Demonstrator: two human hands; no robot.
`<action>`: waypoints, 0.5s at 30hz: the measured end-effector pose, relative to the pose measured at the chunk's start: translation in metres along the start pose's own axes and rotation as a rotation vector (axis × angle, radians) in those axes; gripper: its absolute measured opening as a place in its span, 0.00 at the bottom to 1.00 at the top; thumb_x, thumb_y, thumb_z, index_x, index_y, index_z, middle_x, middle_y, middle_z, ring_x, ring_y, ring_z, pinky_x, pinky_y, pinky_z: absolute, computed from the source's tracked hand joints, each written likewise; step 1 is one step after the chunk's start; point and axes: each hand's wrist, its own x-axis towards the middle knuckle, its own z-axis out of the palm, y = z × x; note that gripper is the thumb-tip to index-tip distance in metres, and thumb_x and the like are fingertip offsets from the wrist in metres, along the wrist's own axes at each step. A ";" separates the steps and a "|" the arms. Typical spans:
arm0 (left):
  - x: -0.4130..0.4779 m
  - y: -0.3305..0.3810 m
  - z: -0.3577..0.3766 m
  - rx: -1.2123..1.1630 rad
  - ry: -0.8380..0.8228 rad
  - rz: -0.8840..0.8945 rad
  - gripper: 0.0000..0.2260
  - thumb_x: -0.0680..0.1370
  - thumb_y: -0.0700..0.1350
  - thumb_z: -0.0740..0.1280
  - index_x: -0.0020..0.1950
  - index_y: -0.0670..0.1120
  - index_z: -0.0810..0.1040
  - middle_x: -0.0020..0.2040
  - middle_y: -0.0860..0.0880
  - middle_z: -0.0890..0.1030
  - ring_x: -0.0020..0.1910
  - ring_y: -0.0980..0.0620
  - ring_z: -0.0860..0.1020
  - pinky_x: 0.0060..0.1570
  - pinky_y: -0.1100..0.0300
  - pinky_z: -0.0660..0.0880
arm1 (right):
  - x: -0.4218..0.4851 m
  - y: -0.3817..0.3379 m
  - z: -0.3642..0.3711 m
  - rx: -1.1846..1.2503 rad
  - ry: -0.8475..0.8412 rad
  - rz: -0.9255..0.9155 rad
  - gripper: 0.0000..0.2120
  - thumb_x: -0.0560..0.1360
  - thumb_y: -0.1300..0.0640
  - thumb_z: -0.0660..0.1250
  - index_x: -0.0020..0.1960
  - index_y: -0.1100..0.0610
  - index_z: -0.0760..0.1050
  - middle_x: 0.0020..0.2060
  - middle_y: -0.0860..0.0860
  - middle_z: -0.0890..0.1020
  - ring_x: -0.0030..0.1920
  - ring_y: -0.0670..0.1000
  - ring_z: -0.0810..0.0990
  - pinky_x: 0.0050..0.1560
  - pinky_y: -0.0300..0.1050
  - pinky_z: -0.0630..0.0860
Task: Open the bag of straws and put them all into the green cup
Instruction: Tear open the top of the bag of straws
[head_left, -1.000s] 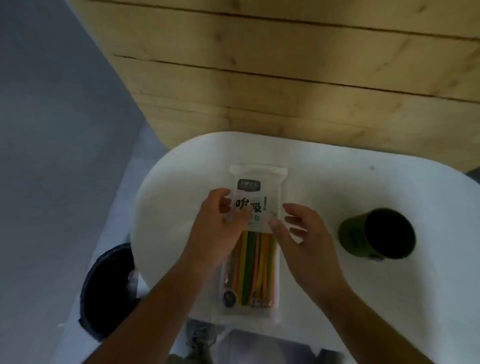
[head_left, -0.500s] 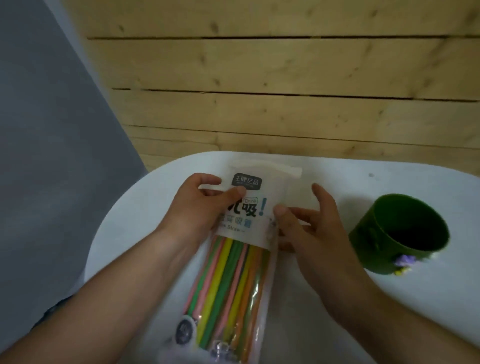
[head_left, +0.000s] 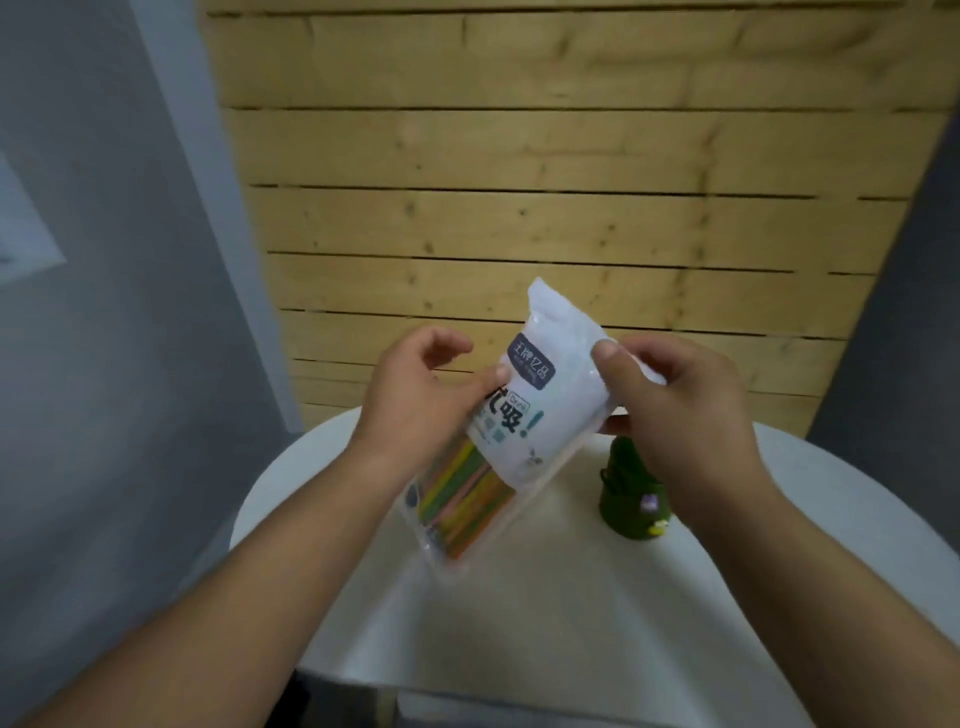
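Above a white table (head_left: 519, 623), a tilted bag (head_left: 540, 415) of coloured straws (head_left: 457, 493), printed "吸!", is gripped at its side by the left hand (head_left: 415, 405) and pinched near its top by the right hand (head_left: 675, 405); the green cup (head_left: 628, 499) stands behind, before a plank wall (head_left: 519, 208).

Person, two upper limbs on view.
1. Left hand (head_left: 415, 400): bare, short pale thumbnail showing.
2. Right hand (head_left: 680, 410): bare, broad back, short thumbnail showing.
3. Left forearm (head_left: 291, 545): bare for all its visible length, seen over the near left rim of the white oval table (head_left: 519, 623).
4. Right forearm (head_left: 789, 551): bare for all its visible length, seen over the table's near right part.
5. Both wrists uncovered.
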 end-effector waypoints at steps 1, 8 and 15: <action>-0.008 0.007 0.002 0.079 0.073 0.045 0.13 0.68 0.51 0.80 0.46 0.53 0.78 0.50 0.56 0.81 0.52 0.59 0.79 0.50 0.62 0.75 | -0.008 -0.001 -0.002 -0.016 0.047 -0.042 0.09 0.78 0.55 0.67 0.40 0.49 0.82 0.37 0.42 0.84 0.40 0.48 0.84 0.35 0.41 0.81; -0.083 0.029 0.016 -0.084 -0.065 0.125 0.07 0.74 0.50 0.74 0.42 0.48 0.82 0.44 0.54 0.85 0.51 0.57 0.81 0.54 0.55 0.79 | -0.066 0.017 0.005 0.049 -0.098 -0.221 0.04 0.77 0.63 0.69 0.44 0.58 0.76 0.51 0.46 0.85 0.53 0.41 0.84 0.50 0.35 0.79; -0.090 0.003 0.006 -0.287 -0.195 0.048 0.06 0.72 0.45 0.77 0.42 0.44 0.84 0.61 0.55 0.84 0.65 0.58 0.78 0.68 0.48 0.73 | -0.075 0.020 0.001 0.265 -0.339 -0.026 0.02 0.75 0.64 0.69 0.47 0.64 0.79 0.58 0.43 0.84 0.61 0.38 0.79 0.52 0.30 0.75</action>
